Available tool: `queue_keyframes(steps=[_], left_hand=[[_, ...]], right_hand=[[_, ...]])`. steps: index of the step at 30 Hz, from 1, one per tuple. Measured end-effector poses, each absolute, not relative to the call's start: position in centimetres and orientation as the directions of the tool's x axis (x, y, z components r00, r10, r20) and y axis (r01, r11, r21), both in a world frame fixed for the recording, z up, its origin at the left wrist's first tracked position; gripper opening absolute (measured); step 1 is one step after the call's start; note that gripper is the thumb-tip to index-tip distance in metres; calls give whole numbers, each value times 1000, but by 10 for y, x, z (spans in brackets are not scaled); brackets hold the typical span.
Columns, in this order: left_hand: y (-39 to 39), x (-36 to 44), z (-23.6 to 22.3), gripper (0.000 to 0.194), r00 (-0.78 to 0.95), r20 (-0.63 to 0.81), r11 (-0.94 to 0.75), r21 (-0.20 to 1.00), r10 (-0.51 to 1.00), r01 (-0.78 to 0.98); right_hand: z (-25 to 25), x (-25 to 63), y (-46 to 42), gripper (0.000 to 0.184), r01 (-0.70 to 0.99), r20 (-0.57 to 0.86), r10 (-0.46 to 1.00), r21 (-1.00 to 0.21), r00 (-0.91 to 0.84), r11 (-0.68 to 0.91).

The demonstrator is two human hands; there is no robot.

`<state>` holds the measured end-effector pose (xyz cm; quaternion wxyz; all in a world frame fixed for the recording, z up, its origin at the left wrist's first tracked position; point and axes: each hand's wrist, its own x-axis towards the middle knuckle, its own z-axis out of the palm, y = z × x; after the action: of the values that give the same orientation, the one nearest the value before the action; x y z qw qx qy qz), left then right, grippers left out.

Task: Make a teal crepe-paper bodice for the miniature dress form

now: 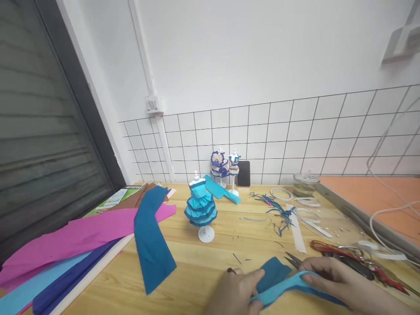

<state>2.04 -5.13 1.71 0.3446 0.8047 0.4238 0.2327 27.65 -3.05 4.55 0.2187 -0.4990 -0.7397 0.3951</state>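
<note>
At the bottom edge my left hand (236, 291) and my right hand (341, 284) both pinch a strip of light-blue crepe paper (282, 288) lying over a darker teal piece (274, 271). The fingers of both hands are closed on the strip. A pair of scissors (293, 260) pokes out just beyond my right hand. Farther back on the wooden table (229, 249) stands a small mannequin in a blue ruffled paper dress (201, 205) on a white base.
Sheets of magenta (75, 236), teal (151, 236), light-blue and purple crepe paper lie at left. Two more dressed mini mannequins (226, 166), a phone (243, 173), a glass jar (305, 184), white ribbon, paper scraps (278, 212) and red-handled tools (357, 258) sit behind. An orange surface (370, 197) is at right.
</note>
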Motion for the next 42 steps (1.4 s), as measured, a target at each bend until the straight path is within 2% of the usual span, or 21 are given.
queue_keyframes(steps=[4, 9, 13, 16, 19, 24, 28, 31, 36, 42], left_hand=[[-57, -7, 47, 51, 489, -128, -152, 857, 863, 493], [-56, -47, 58, 48, 439, -266, 41, 888, 858, 459], [-60, -88, 59, 44, 306, -261, 89, 873, 915, 479], [-69, -121, 57, 43, 252, -276, 155, 898, 928, 411], [-82, -155, 53, 44, 127, -304, 245, 906, 944, 346], [-101, -204, 60, 38, -100, -290, 306, 922, 952, 238], [-109, -227, 86, 34, -252, -348, 401, 894, 903, 202], [-102, -232, 104, 33, -299, -285, 354, 911, 911, 212], [-62, -224, 121, 34, -161, -185, 209, 967, 969, 143], [11, -197, 141, 32, -289, 29, -36, 999, 957, -19]], right_hand=[[47, 283, -29, 28, 540, -142, 887, -831, -440, 135], [48, 280, -24, 26, 435, -157, 870, -897, -467, 72], [43, 268, -19, 25, 385, -127, 871, -920, -475, 75], [37, 252, -19, 22, 391, -115, 881, -917, -458, 83], [29, 234, -20, 17, 365, -80, 869, -923, -488, 120], [9, 219, -22, 16, 506, -4, 904, -830, -427, 235], [-5, 220, -21, 18, 592, 36, 916, -752, -400, 288], [-9, 220, -18, 20, 588, 41, 919, -757, -391, 284], [-4, 216, -19, 27, 527, 62, 936, -812, -347, 249], [-4, 216, -22, 40, 506, 103, 956, -830, -274, 235]])
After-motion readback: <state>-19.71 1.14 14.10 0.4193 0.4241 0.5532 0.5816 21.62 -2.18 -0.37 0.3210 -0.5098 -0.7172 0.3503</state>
